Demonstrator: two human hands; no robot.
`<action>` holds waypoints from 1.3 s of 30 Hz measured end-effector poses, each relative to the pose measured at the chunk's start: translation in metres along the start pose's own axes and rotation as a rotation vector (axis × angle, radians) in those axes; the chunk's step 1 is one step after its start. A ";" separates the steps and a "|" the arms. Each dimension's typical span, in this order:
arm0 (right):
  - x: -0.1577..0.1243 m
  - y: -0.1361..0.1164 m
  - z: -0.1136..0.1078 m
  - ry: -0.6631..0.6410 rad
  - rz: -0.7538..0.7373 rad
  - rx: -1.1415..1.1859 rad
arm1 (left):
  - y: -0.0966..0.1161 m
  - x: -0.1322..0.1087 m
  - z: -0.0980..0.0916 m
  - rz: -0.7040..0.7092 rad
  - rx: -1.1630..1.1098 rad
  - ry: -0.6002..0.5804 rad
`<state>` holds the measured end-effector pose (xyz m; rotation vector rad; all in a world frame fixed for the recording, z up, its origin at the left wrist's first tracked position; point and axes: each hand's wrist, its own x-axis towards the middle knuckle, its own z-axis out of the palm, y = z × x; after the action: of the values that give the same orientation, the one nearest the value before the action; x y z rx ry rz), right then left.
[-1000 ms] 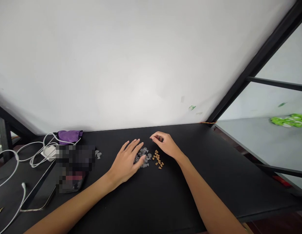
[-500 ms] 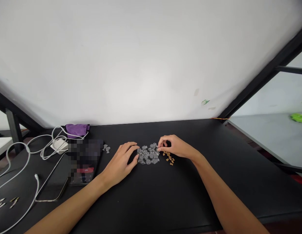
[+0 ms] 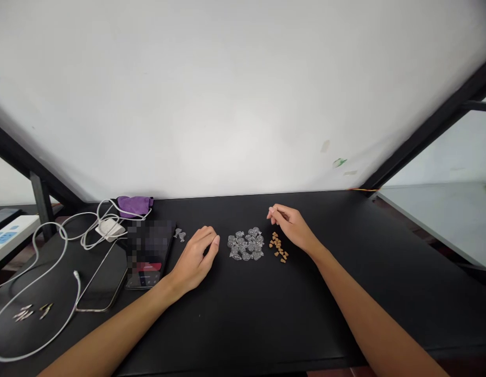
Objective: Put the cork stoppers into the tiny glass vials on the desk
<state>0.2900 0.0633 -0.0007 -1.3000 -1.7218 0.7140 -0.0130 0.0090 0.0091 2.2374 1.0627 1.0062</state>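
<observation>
A cluster of small clear plastic pieces, rounded with little tails, lies on the black table between my hands. My left hand rests just left of it, apart from the pieces, with its fingers curled and thumb against them. My right hand is raised behind and right of the cluster, fingertips pinched together. Whatever either hand may hold is hidden or too small to see. Below the right hand lies a group of small tan chips. A few more clear pieces sit apart, beyond my left hand.
Left of my left hand lie a dark tablet-like device, partly blurred out, and a phone. A white cable loops around a white charger. Behind are a purple cloth and a white wall. Small metallic slivers lie front left.
My left hand has drawn back from the clear pieces and its fingers have curled. My right hand has lifted away from the cluster, back and right, uncovering the tan chips. The view has shifted.
</observation>
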 end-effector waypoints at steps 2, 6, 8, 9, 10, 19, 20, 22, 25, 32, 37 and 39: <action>0.001 0.004 0.001 0.015 -0.015 0.022 | -0.001 0.000 -0.001 -0.003 -0.026 0.003; 0.001 0.010 0.002 0.038 -0.011 0.015 | -0.003 -0.001 -0.001 -0.006 -0.049 0.004; 0.001 0.010 0.002 0.048 -0.010 0.009 | -0.004 -0.002 -0.001 -0.005 -0.046 0.000; 0.001 0.010 0.002 0.050 -0.011 0.008 | -0.004 -0.002 0.000 -0.002 -0.042 -0.004; 0.001 0.009 0.002 0.052 -0.011 0.006 | -0.004 -0.002 0.000 0.002 -0.036 -0.006; 0.000 0.009 0.001 0.055 0.003 -0.014 | -0.003 -0.004 -0.001 0.030 0.005 -0.005; 0.000 0.009 0.001 0.056 0.005 -0.014 | -0.003 -0.004 -0.001 0.032 0.006 -0.007; 0.000 0.009 0.001 0.055 0.010 -0.012 | -0.003 -0.004 -0.001 0.037 -0.001 -0.008; 0.000 0.009 0.001 0.051 0.014 -0.008 | -0.003 -0.005 -0.001 0.045 -0.026 -0.010; 0.001 0.010 0.002 0.051 0.026 -0.008 | -0.004 -0.005 0.000 0.053 -0.048 -0.029; 0.000 0.009 0.002 0.041 0.029 -0.021 | -0.003 -0.006 -0.001 0.054 -0.025 -0.049; 0.000 0.009 0.002 0.039 0.029 -0.025 | -0.003 -0.006 -0.001 0.058 -0.012 -0.055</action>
<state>0.2925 0.0662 -0.0092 -1.3505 -1.6882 0.6811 -0.0176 0.0059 0.0049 2.2844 0.9708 0.9658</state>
